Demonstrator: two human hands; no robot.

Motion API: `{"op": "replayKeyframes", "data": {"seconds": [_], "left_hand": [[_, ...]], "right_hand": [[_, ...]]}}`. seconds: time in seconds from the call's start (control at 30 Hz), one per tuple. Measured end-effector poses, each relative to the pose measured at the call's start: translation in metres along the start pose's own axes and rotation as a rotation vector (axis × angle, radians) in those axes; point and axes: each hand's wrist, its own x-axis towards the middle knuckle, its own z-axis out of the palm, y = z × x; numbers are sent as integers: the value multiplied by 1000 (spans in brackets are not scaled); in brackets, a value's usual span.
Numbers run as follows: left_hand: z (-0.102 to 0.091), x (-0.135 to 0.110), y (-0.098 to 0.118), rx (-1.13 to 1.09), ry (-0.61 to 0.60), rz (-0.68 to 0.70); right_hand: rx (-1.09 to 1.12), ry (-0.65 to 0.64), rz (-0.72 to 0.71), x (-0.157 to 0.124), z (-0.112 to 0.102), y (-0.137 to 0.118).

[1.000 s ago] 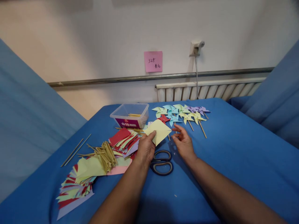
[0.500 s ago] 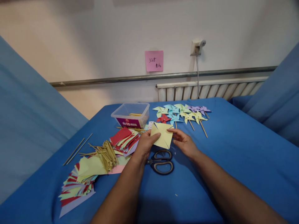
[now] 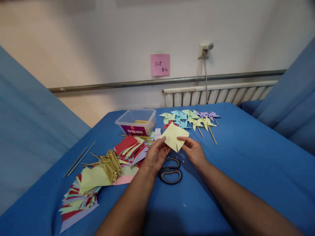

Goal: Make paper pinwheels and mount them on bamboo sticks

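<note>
A pale yellow paper square (image 3: 173,135) with slits cut in from its corners is held up between my two hands, one corner pointing upward. My left hand (image 3: 156,155) grips its left corner, the thumb on top and the fingers partly behind. On the lower right edge, my right hand (image 3: 194,150) pinches the paper between thumb and fingers. Just below the hands lie scissors (image 3: 170,176) with dark handles; my left hand and forearm hide their blades. Behind the paper, a red pinwheel (image 3: 169,124) is partly covered.
Finished pinwheels (image 3: 189,116) on sticks lie at the back. A clear plastic box (image 3: 137,122) with sticks inside stands left of them. Stacked coloured paper (image 3: 81,196), red sheets (image 3: 126,144) and a heap of sticks (image 3: 113,166) cover the left. Small white boxes (image 3: 157,132) sit beyond my left hand.
The paper square has turned from edge-up to corner-up between my hands. My left thumb has slid from its face towards the left corner, and my right hand now grips the lower right edge.
</note>
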Motion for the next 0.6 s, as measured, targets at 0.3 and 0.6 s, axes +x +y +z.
{"op": "replayKeyframes", "data": {"seconds": [0.3, 0.6], "left_hand": [[7, 2, -19, 30, 23, 156], [8, -3, -16, 40, 6, 125]], "right_hand": [[-116, -91, -83, -9, 3, 0], [-377, -39, -301, -8, -4, -9]]}}
